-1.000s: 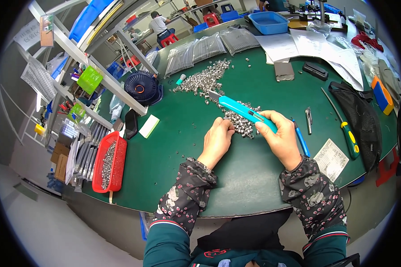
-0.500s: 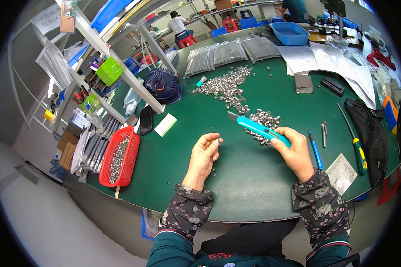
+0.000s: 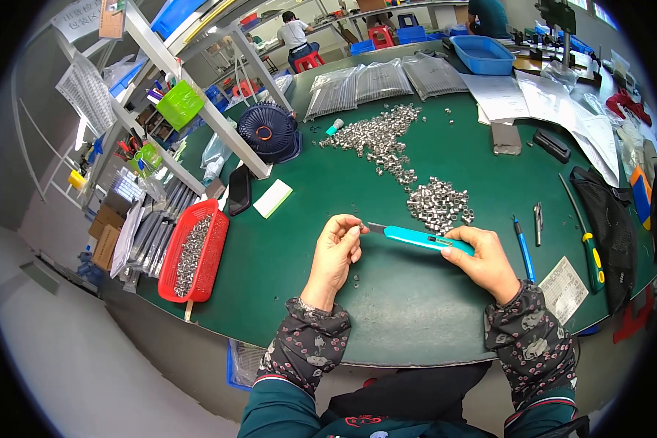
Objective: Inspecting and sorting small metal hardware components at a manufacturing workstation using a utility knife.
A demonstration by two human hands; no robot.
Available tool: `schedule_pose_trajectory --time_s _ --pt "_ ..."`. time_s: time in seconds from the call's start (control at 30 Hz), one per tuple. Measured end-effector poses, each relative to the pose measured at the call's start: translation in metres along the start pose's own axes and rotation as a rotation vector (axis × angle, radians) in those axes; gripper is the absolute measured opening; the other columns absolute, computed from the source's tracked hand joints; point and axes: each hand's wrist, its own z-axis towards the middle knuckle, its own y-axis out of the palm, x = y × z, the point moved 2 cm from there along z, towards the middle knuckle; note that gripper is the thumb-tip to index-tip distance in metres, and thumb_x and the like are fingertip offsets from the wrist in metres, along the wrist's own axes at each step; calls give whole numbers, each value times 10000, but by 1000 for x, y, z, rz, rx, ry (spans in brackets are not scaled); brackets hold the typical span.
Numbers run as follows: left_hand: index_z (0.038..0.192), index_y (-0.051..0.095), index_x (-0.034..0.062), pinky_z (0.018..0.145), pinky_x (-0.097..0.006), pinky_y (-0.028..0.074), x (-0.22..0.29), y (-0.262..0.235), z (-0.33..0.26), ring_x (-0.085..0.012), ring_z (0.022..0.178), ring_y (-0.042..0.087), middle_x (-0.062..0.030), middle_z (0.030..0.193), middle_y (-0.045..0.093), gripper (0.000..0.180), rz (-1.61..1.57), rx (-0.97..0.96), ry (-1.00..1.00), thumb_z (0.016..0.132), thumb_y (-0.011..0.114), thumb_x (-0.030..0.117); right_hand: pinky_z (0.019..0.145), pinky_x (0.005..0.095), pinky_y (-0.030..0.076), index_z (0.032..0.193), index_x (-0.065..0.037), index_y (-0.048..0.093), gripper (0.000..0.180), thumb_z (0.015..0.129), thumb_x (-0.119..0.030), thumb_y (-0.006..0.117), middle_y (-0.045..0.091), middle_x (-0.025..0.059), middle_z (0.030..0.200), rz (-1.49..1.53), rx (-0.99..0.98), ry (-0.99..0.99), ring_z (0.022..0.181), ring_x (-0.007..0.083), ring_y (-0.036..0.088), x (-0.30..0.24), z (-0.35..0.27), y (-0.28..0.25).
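Observation:
Between the thumb and fingertips of my left hand (image 3: 336, 252) is a small metal ring (image 3: 361, 227), partly hidden by the fingers. My right hand (image 3: 485, 259) is wrapped round a turquoise utility knife (image 3: 420, 238). The knife's bare blade (image 3: 376, 228) points left, its tip at or very near the ring; whether they touch I cannot tell. Just beyond the knife lies a heap of small metal rings (image 3: 439, 204). A larger spread of the same rings (image 3: 376, 139) reaches toward the back of the green table (image 3: 409, 314).
At left stands a red basket (image 3: 210, 266) of small metal parts, near a phone (image 3: 239, 191), notepad (image 3: 273, 198) and dark fan (image 3: 268, 133). On the right are a blue pen (image 3: 523, 250), a screwdriver (image 3: 593, 259) and a paper slip (image 3: 562, 289). Bagged tubes (image 3: 383, 82) lie behind.
My right hand has tilted the knife flatter and brought its blade down and left to the fingertips of my left hand. My left hand stays nearly in place, still pinching the ring.

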Motion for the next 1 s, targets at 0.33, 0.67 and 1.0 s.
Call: schedule_pose_trajectory --time_s 0.33,0.67,1.0 --pt "936 550 23 425 -160 327 0 3 -1 -21 506 386 -2 754 518 108 142 35 22 841 552 75 566 308 440 863 24 613 279 720 -213 648 608 140 698 -7 -67 33 627 202 596 2 -1 0" --pt "947 540 15 426 -171 333 -3 -1 0 -28 501 381 -3 725 507 120 79 36 -56 844 548 76 522 355 418 860 -24 569 240 680 -147 670 528 111 677 -415 170 -393 581 285 531 -19 -8 4" --pt "976 510 24 424 -152 336 0 0 -1 -17 506 385 -79 876 577 131 50 60 -39 856 526 72 560 343 443 867 -13 593 249 701 -187 660 582 127 744 -199 222 -255 637 279 575 -4 -4 1"
